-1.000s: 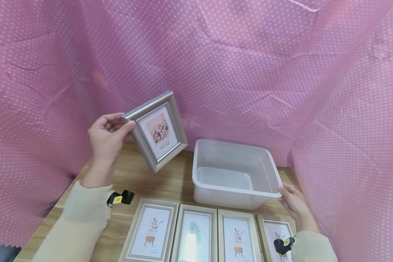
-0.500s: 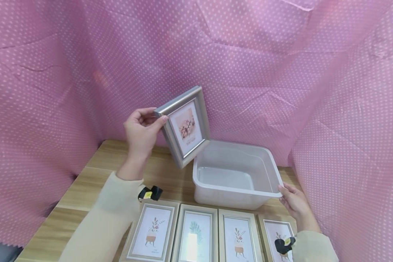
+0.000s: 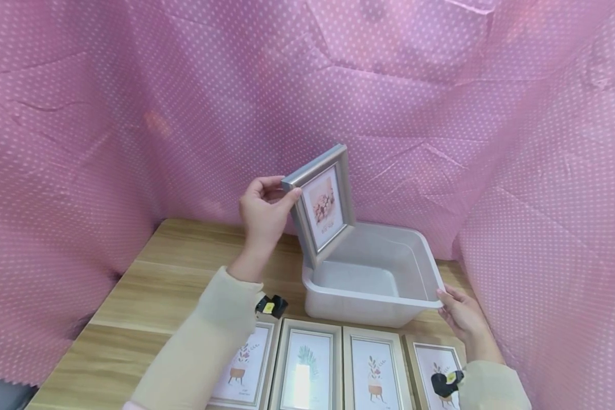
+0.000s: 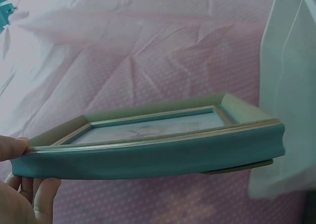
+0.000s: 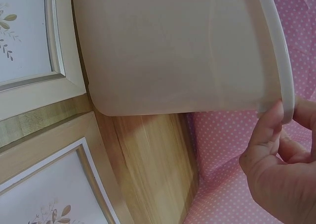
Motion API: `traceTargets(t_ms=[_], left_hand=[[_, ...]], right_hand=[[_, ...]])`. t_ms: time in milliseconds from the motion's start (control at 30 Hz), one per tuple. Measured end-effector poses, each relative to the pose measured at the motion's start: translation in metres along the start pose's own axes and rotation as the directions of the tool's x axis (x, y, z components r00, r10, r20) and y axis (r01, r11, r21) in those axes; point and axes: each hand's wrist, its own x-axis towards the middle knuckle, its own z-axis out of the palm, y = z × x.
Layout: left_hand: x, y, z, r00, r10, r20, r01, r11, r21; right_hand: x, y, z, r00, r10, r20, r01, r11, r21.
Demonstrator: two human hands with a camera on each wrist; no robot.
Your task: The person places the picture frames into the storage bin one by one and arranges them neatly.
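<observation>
My left hand [image 3: 263, 212] pinches the top corner of a silver picture frame [image 3: 322, 204] with a flower print, held tilted in the air. Its lower corner hangs just over the left rim of the white plastic tub [image 3: 411, 303]. In the left wrist view the silver picture frame [image 4: 148, 152] shows edge-on, with my left hand [image 4: 19, 184] at its left end. My right hand [image 3: 460, 316] holds the tub's front right corner; in the right wrist view its thumb and fingers [image 5: 276, 155] curl round the tub's rim [image 5: 281, 61].
Several light wooden frames [image 3: 302, 370] with plant prints lie in a row along the near edge of the wooden table [image 3: 148, 285]. Pink dotted cloth [image 3: 82, 114] hangs close behind and on both sides. The tub holds nothing visible.
My left hand has carried the silver frame to the right, from over the table's left part to above the tub's left rim. My right hand has stayed on the tub's corner.
</observation>
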Motion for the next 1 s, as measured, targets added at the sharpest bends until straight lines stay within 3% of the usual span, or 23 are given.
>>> traceTargets(t_ms=[367, 600, 1000], left_hand=[[-0.025, -0.021, 0.023, 1.000, -0.011, -0.029, 0.013, 0.999, 0.051], [-0.041, -0.041, 0.026, 0.999, 0.026, -0.045, -0.022, 0.995, 0.096], [-0.065, -0.068, 0.028, 0.998, -0.028, -0.052, 0.033, 0.995, 0.095]], right_hand=[[-0.004, -0.002, 0.004, 1.000, 0.002, 0.003, -0.002, 1.000, -0.004], [-0.005, -0.004, 0.005, 1.000, 0.004, 0.011, -0.004, 1.000, -0.005], [-0.003, -0.003, 0.005, 1.000, 0.004, 0.029, -0.004, 1.000, 0.001]])
